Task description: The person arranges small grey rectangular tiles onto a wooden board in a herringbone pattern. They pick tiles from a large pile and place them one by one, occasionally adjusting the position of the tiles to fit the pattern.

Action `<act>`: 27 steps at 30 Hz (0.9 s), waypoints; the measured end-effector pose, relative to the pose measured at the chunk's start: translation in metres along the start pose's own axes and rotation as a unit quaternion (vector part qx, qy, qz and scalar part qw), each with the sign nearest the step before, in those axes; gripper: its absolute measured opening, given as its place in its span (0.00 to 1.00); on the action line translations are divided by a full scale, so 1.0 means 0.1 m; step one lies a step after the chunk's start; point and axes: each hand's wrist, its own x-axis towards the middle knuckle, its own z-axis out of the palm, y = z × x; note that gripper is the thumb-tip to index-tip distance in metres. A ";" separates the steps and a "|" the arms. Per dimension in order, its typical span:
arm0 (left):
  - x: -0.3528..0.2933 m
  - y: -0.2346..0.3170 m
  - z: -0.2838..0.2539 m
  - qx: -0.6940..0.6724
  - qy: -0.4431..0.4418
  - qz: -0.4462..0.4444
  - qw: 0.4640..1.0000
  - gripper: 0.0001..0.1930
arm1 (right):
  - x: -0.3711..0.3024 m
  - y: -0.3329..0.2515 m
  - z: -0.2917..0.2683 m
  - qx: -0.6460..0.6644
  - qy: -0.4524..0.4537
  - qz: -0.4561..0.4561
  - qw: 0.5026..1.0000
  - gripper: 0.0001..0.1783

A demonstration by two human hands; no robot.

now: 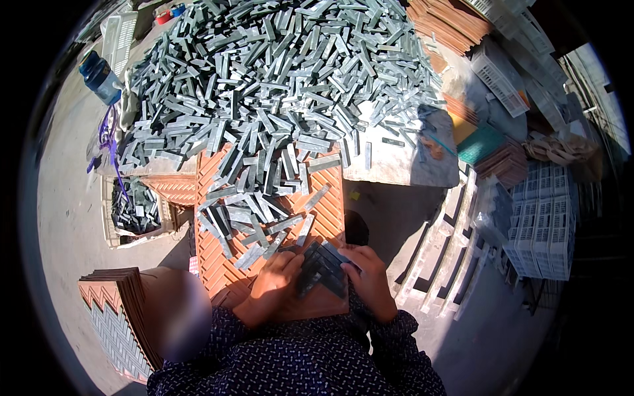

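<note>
An orange ridged tray (330, 198) with a zigzag pattern lies in front of me, partly covered with loose grey strips (254, 218). At its near end, dark grey strips (322, 267) sit set in a chevron pattern. My left hand (274, 284) rests on the left side of that pattern, fingers pressing on the strips. My right hand (368, 277) touches its right side. Behind the tray rises a big heap of grey strips (277, 72).
A stack of orange trays (125, 317), some filled with strips, stands at lower left. A white crate of strips (135, 211) is left of the tray. A blue bottle (100, 76) is at upper left. White crates (541, 224) stack at right.
</note>
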 end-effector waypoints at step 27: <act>0.00 -0.03 -0.03 0.038 -0.034 0.000 0.999 0.21 | 0.09 -0.01 -0.03 -0.020 -0.034 -0.043 0.998 0.17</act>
